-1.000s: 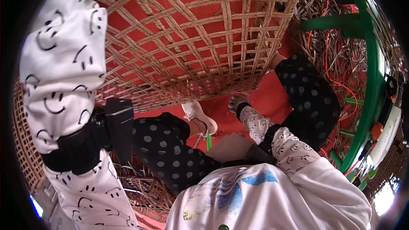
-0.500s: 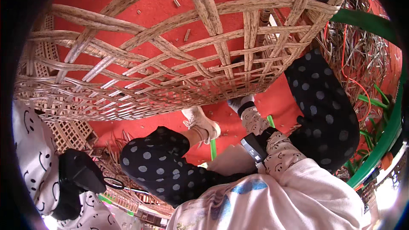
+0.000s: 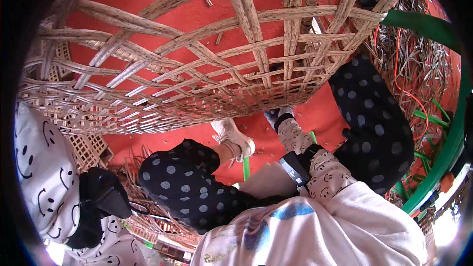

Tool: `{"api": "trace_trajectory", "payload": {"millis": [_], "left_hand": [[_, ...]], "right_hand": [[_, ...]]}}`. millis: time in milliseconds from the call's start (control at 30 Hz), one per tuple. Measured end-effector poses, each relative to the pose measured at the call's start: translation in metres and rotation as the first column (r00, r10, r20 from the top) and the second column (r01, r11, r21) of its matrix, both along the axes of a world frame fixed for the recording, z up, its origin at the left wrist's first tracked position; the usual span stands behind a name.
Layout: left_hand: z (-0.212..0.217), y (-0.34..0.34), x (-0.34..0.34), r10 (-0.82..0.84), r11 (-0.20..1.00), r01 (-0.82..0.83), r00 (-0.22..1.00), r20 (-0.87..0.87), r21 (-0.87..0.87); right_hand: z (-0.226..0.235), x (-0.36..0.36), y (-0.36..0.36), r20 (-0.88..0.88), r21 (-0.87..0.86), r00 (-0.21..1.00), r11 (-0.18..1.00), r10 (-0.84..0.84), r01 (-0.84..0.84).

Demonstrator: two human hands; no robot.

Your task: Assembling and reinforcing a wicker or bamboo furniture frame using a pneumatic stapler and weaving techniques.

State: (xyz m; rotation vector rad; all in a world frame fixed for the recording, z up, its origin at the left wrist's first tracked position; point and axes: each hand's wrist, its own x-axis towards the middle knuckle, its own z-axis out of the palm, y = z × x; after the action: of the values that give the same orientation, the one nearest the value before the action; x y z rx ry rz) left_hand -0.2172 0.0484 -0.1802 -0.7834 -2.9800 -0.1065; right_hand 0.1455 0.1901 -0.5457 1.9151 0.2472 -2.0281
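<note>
White shirt (image 3: 325, 226) w/ a blue print is nearest, approx. 5–6 o'clock. L sleeve (image 3: 44, 167), white w/ black smiley faces, fills 8–9 o'clock; black strapped unit (image 3: 101, 199) sits round that forearm at 8. L hand is out of view, so can't tell if it's wide, narrow or gripping. Woven panel (image 3: 252, 28), brown open lattice, spans approx. 9 round thru 12 to 2 o'clock, tilted over the lap, its lower edge just above ctr. Spotted black trousers cover both legs: L leg (image 3: 182, 187) at 7–8, R leg (image 3: 377, 118) at 3. R forearm comes up from 4–5 o'clock, w/ a black wrist unit (image 3: 295, 167) on it. R hand (image 3: 272, 116) is just R of ctr, 3 o'clock, right by the panel's lower edge; fingers unclear, can't tell if they touch or hold it. Pale shoe (image 3: 234, 140) is just below ctr, 6 o'clock, on red floor (image 3: 320, 111). Farther out: lattice piece (image 3: 88, 150) at 8–9, green frame (image 3: 443, 175) at 3–4, cane scraps (image 3: 433, 44) + orange cord (image 3: 396, 69) at 2–3.
</note>
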Motion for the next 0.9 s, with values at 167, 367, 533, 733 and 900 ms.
{"api": "trace_trajectory", "payload": {"millis": [167, 367, 533, 733, 900], "left_hand": [[0.011, -0.003, 0.005, 0.004, 1.000, -0.004, 1.000, -0.015, 0.002], [0.014, -0.012, 0.010, 0.013, 1.000, -0.013, 1.000, -0.011, -0.014], [0.017, 0.019, -0.002, -0.032, 0.996, 0.034, 0.999, -0.023, 0.077], [0.010, -0.015, 0.014, 0.013, 1.000, -0.012, 1.000, 0.005, -0.019], [0.007, -0.013, 0.016, 0.010, 1.000, -0.009, 1.000, 0.012, -0.021]], "right_hand": [[0.016, 0.014, -0.031, -0.009, 0.063, 0.999, 0.997, -0.041, 0.042], [0.033, 0.006, -0.037, -0.107, 0.073, 0.991, 0.994, 0.086, -0.078], [-0.089, 0.068, 0.011, -0.333, 0.447, 0.796, 0.828, 0.506, -0.339], [0.017, 0.015, -0.041, -0.162, 0.063, 0.981, 0.993, 0.109, -0.100], [0.008, 0.013, -0.042, -0.097, 0.005, 0.981, 0.986, 0.166, -0.166]]}}
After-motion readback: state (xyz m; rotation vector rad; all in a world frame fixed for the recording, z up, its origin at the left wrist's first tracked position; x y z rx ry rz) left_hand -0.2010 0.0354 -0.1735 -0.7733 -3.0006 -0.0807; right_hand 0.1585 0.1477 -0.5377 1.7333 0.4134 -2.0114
